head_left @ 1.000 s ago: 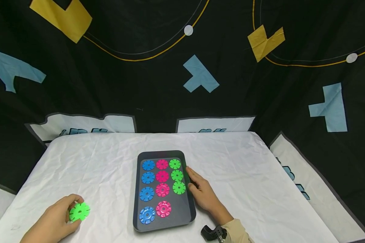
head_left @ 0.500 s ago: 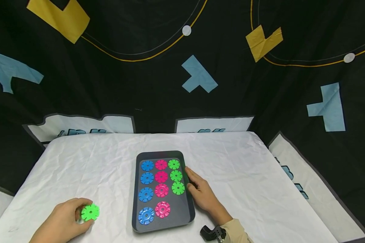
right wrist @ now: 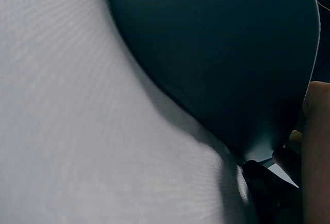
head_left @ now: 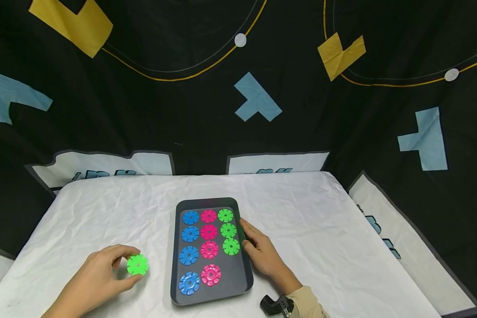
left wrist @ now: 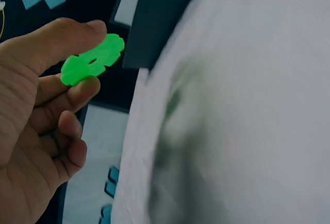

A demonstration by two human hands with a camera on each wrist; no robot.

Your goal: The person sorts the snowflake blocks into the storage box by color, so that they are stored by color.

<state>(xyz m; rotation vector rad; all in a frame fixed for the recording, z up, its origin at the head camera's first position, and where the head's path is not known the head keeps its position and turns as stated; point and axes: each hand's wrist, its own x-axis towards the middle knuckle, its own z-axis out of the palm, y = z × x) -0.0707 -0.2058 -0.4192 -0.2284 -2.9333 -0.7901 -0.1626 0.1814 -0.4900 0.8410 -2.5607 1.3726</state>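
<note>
My left hand pinches a bright green notched plastic disc by its edge, between thumb and fingers, left of the tray and above the cloth. The left wrist view shows this disc nearly edge-on, with a small slot in its middle. A dark grey tray holds similar discs in three columns: several blue discs, several pink discs and three green discs. My right hand rests against the tray's right side with extended fingers. In the right wrist view, the tray wall partly hides the fingertips.
A wrinkled white cloth covers the table. Behind it hangs a dark curtain with blue and yellow patches. A black device is strapped to the right wrist, beside a beige sleeve.
My left hand has moved right toward the tray with the green disc, from the table's left side. The right hand stays at the tray's side. The head view has shifted slightly.
</note>
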